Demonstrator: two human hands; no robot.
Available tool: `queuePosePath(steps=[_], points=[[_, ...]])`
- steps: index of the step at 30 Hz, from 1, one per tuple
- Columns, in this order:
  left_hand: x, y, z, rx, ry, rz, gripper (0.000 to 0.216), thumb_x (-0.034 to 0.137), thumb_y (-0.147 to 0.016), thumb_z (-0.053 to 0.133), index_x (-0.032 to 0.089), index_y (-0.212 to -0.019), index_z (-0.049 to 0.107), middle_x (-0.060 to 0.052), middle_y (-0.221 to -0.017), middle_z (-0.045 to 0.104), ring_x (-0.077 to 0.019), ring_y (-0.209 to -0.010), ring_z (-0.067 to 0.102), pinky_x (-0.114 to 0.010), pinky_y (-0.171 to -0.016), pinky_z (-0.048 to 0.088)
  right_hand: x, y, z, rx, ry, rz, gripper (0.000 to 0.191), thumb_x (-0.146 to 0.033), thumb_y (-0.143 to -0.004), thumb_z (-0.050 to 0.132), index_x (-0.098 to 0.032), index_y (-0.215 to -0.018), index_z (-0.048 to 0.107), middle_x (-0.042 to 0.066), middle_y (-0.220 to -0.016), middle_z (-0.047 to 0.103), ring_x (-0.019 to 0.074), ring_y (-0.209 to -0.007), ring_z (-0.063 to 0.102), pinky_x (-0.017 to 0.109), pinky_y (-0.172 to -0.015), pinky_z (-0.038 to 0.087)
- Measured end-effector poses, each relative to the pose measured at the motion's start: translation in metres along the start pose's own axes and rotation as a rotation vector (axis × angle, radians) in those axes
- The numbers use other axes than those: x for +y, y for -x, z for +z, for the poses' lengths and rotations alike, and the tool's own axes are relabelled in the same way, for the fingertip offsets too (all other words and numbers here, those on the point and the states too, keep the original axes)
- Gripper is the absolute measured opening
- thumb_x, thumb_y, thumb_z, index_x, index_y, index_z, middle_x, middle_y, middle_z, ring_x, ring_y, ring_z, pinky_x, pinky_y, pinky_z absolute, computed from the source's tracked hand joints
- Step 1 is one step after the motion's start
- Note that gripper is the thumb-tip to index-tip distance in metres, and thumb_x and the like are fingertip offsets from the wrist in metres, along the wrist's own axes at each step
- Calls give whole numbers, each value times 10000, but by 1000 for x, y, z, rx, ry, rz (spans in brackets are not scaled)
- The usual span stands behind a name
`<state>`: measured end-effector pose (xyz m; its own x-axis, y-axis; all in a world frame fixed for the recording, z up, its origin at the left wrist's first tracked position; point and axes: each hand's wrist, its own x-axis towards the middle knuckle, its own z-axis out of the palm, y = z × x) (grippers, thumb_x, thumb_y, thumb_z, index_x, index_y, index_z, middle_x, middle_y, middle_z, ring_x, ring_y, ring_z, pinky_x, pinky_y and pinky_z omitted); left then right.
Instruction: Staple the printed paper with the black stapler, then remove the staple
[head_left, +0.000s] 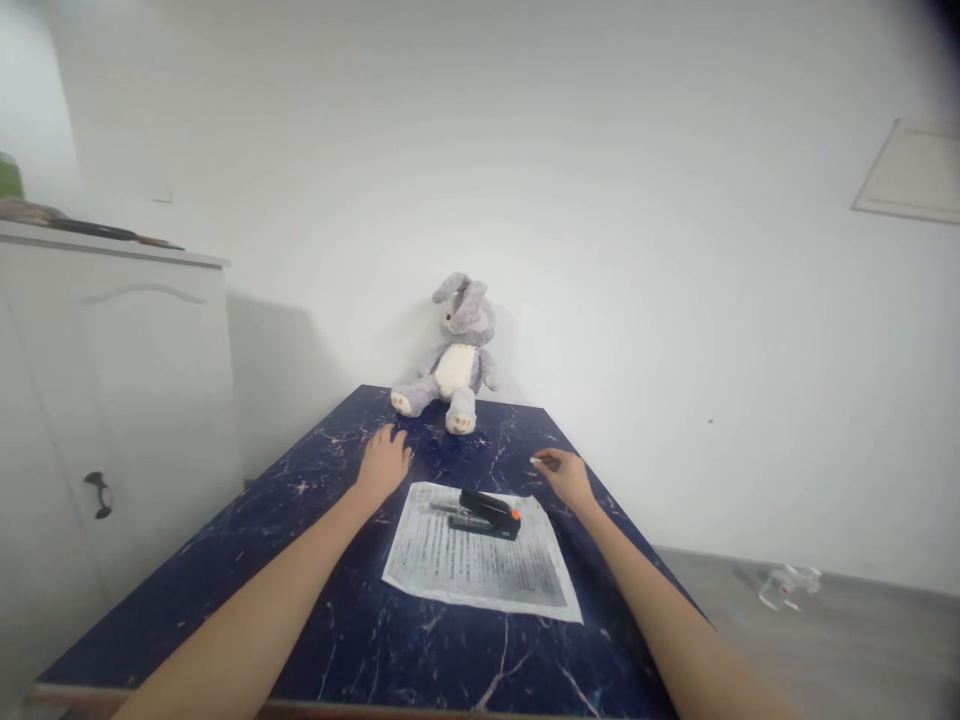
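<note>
A black stapler (pixel 486 514) with an orange tip lies on a printed sheet of paper (pixel 480 572) in the middle of the table. My left hand (pixel 384 462) rests on the dark blue tabletop left of the paper's far corner, its fingers apart and nothing in them. On the other side, my right hand (pixel 564 476) is just past the paper's far right corner. Its thumb and fingers pinch a small white piece (pixel 535 461), too small to name. Neither hand touches the stapler.
A grey plush rabbit (pixel 457 365) sits at the table's far edge against the white wall. The table (pixel 352 620) has a marbled blue top. To the left stands a white cabinet (pixel 157 400) with items on top. Clear plastic items (pixel 787 585) lie on the floor at right.
</note>
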<state>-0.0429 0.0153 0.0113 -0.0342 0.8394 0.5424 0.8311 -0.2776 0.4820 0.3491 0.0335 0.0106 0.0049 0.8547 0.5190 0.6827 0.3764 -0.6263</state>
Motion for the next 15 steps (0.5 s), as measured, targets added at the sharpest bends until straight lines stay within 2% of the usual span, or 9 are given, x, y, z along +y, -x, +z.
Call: queuePosePath(steps=[2, 4, 7, 10, 13, 15], points=[[-22, -2, 9, -113, -118, -214, 405, 243, -924, 574, 99, -1293, 664, -298, -1532, 457, -513, -1481, 317, -709, -1168, 215, 32, -5, -7, -8, 85, 128, 142, -280, -767, 705, -184, -834, 786, 85, -837, 788, 246, -785, 740, 348, -766, 558], [-33, -1, 17, -196, -134, -269, 368, 238, -916, 576, 96, -1233, 696, -308, -1489, 510, -527, -1459, 353, -726, -1144, 226, 53, -6, -9, -16, 123, 189, 103, -258, -743, 712, -184, -773, 778, 88, -784, 780, 250, -724, 737, 342, -707, 547], [-34, 1, 20, -223, -93, -225, 213, 170, -871, 587, 85, -976, 752, -316, -1242, 665, -479, -1304, 548, -631, -1102, 353, 65, -5, -6, -30, 159, 208, 61, -234, -714, 723, -195, -718, 770, 68, -722, 762, 245, -671, 721, 337, -669, 526], [-30, -2, 16, -207, -33, -212, 103, 106, -794, 631, 112, -760, 729, -282, -1009, 721, -425, -1100, 675, -547, -1012, 450, 63, -5, -2, -31, 187, 184, 58, -215, -703, 717, -205, -720, 772, 48, -704, 748, 242, -705, 721, 338, -717, 528], [-24, -4, 15, -171, 62, -199, 98, 89, -728, 681, 163, -670, 709, -193, -838, 732, -353, -962, 718, -461, -953, 488, 58, -7, 0, -8, 213, 141, 99, -197, -682, 715, -196, -759, 777, 64, -755, 748, 257, -764, 722, 365, -783, 537], [-16, -4, 19, -174, 237, -141, 109, 115, -742, 680, 195, -692, 735, -128, -764, 732, -287, -862, 722, -389, -898, 512, 53, -8, 1, 12, 223, 103, 126, -179, -677, 696, -182, -777, 772, 89, -817, 749, 269, -820, 717, 392, -837, 537]])
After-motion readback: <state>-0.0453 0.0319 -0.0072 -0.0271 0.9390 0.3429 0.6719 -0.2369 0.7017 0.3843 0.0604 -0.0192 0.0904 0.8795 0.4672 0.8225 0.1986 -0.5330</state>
